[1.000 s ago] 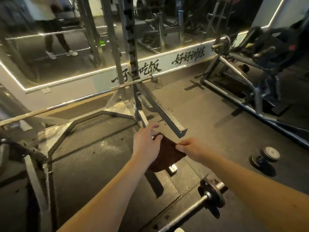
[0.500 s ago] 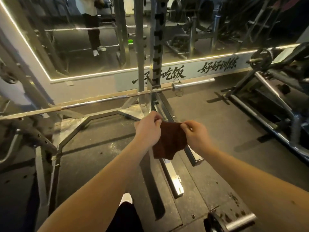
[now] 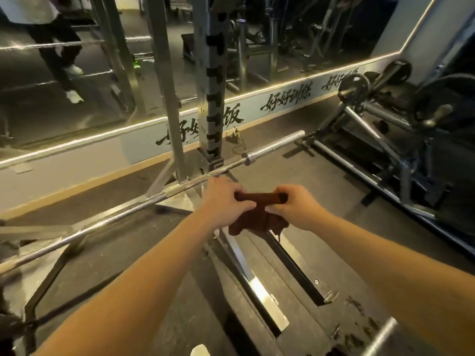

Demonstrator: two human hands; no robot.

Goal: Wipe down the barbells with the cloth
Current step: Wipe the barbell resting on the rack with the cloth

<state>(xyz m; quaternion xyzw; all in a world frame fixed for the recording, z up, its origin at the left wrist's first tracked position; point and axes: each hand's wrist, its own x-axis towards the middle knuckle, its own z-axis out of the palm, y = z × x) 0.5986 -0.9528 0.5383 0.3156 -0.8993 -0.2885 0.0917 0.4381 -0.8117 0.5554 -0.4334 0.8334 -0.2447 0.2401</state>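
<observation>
None of the wiping looks done yet: the barbell [image 3: 102, 222] lies bare on its rack [image 3: 213, 98]. Just beside its shaft the left hand [image 3: 226, 199] curls its fingers round one end of the brown cloth [image 3: 259, 211], and the right hand [image 3: 295, 208] pinches the other end.

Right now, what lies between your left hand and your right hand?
In the head view, the brown cloth spans that gap; the left hand and right hand each grip one end of its top edge.
</observation>
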